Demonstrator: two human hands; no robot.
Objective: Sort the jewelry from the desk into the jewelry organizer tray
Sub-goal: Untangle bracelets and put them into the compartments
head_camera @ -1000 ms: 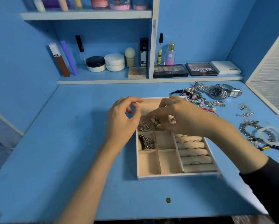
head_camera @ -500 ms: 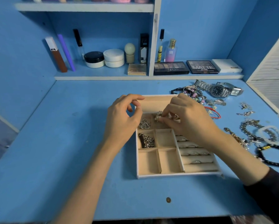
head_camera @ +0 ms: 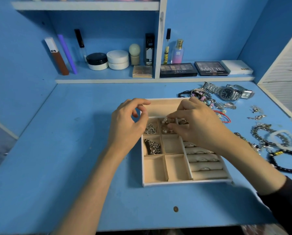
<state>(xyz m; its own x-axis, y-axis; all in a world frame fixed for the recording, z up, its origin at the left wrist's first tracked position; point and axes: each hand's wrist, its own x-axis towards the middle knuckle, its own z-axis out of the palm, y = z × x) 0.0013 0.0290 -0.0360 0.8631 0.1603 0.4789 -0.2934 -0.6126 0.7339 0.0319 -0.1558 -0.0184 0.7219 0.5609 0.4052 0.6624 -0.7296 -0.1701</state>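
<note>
Head view: jewelry organizer tray (head_camera: 185, 183) flat on desk (head_camera: 74, 150), square to its edge. Ring rolls (head_camera: 204, 165) at right hold rings. Chains (head_camera: 152, 147) lie in two left compartments. Right hand (head_camera: 197, 128) pinches bunched beaded piece (head_camera: 166, 120) over middle compartment, axis unclear. Left hand (head_camera: 126, 126) loosely curled, holding nothing, at tray's left rim.

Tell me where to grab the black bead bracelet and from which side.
Pinch the black bead bracelet on its near arc, coming straight down from above, one finger inside the loop and thumb outside. It lies flat as an open ring, and its far side sits close to the white bracelet, so the near arc looks freest.
</note>
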